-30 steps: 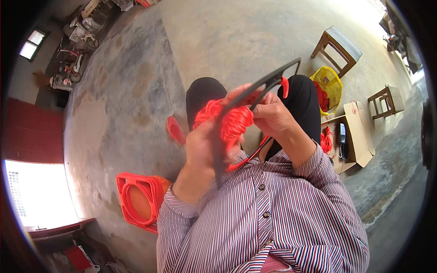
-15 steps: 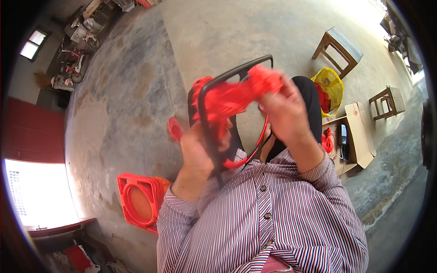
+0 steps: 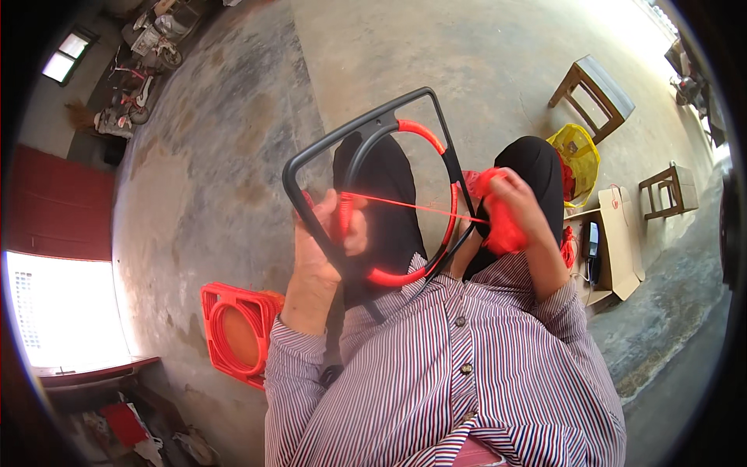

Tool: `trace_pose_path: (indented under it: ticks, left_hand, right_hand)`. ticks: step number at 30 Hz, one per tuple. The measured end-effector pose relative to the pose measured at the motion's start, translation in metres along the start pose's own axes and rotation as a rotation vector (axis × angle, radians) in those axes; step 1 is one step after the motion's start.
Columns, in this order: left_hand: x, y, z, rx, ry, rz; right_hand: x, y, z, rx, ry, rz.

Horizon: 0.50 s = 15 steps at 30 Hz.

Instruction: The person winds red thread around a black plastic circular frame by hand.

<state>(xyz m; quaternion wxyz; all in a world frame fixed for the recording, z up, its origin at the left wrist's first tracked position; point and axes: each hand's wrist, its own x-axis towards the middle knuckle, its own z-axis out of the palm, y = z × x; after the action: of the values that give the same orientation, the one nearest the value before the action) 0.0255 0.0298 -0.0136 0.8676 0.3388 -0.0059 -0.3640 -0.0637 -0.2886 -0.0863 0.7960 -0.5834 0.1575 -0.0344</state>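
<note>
My left hand [image 3: 315, 247] grips the left side of a black frame [image 3: 350, 135] with a round ring inside it, held tilted above my lap. Red cord is wound over parts of the ring [image 3: 453, 206], and between them its black surface shows. Off to the right, my right hand [image 3: 523, 204] is closed around a loose bundle of red cord [image 3: 504, 232], slightly blurred. A thin red strand [image 3: 412, 205] stretches straight across the ring's opening, from the wrapping beside my left fingers to that bundle.
Red plastic frames [image 3: 226, 295] lie stacked on the floor at left. To the right are a yellow bag [image 3: 590, 162] with red stuff inside, an opened cardboard box [image 3: 618, 253] holding a black device [image 3: 593, 243] and red cord, and two wooden stools [image 3: 599, 87] [image 3: 678, 189].
The red bundle has moved from in front of the frame to its right, carried by my right hand, which has come down and right. The ring now shows, with a strand drawn across it.
</note>
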Motion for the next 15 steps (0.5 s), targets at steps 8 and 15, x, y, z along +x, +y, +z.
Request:
trace_pose_path:
  ticks: [8,15]
  left_hand:
    - [0.001,-0.011,0.04,0.146,-0.021,0.005]
    - [-0.009,-0.034,0.051,0.065,-0.074,-0.062]
  right_hand:
    - [-0.001,0.012,0.07,-1.271,-0.206,-0.225]
    - [0.0,-0.076,0.113,0.132,-0.382,-0.216]
